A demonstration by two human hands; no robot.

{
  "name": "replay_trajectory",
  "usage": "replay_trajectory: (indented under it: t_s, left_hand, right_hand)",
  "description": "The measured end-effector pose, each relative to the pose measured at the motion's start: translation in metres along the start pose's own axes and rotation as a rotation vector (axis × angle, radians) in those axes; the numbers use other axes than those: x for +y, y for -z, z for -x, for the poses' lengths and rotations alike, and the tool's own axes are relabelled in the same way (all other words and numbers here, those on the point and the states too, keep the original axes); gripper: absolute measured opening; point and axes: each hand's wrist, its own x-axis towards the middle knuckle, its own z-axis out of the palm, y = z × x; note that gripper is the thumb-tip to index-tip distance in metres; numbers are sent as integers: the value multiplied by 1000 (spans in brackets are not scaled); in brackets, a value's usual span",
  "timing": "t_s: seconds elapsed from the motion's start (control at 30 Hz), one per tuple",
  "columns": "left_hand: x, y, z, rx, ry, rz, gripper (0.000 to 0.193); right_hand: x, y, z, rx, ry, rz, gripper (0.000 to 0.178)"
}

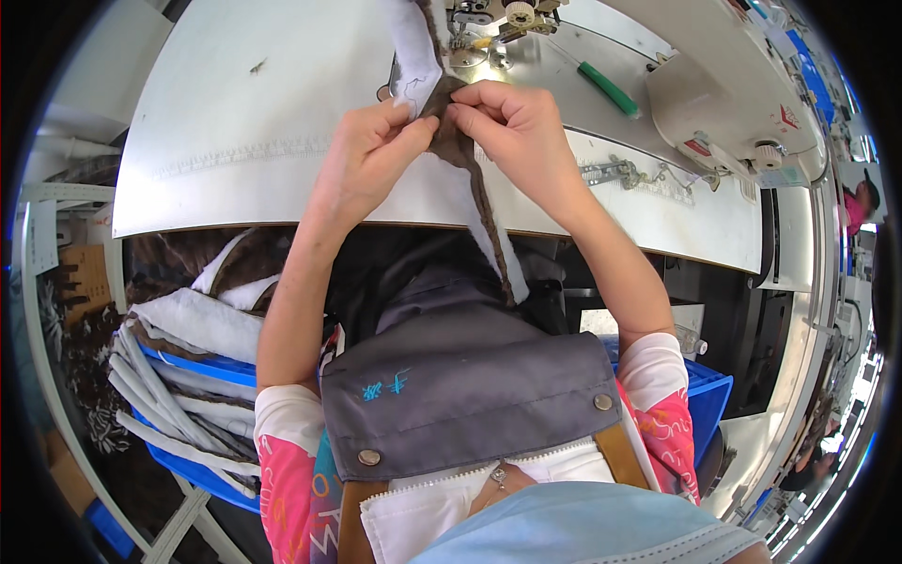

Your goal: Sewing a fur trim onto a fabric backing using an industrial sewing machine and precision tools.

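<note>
A long strip of brown fur fabric with a white backing (489, 226) runs from beside the sewing machine's needle area down over the table's front edge toward my lap. My left hand (371, 150) pinches its brown part between thumb and fingers. Just right of it, my right hand (512, 132) pinches the same fabric, fingertips close to the left ones. Both hands are in front of the sewing machine (733, 103), a little short of its presser foot (467, 52). The fingers partly hide the fabric's edges.
A green-handled tool (609, 89) lies on the machine bed at right. The white table (235, 113) carries a printed ruler strip (254, 155). At lower left, a blue bin (202, 470) holds several white and brown strips (155, 385). Another blue bin (709, 399) stands at right.
</note>
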Motion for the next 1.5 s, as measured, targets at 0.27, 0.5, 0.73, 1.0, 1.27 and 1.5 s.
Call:
replay_trajectory:
  t_s: [0.27, 0.5, 0.73, 1.0, 1.27, 1.5]
  left_hand:
    - [13, -12, 2, 395, -215, -329, 26]
    - [2, -4, 6, 336, -485, -472, 16]
    - [6, -9, 6, 332, -204, -305, 10]
    - [-11, -2, 3, 265, -148, -184, 16]
    - [-5, 13, -20, -266, 42, 487, 40]
    - [-1, -14, -20, 32, 196, 853, 23]
  right_hand:
    - [4, 4, 12, -222, -168, -290, 18]
    - [0, -6, 26, -240, -148, -432, 20]
    - [-2, -3, 29, -285, 136, -92, 16]
    - [0, -6, 31, -232, 247, 61, 24]
    - [-7, -13, 22, -260, -62, -110, 35]
    - [1, -24, 31, -152, 28, -160, 26]
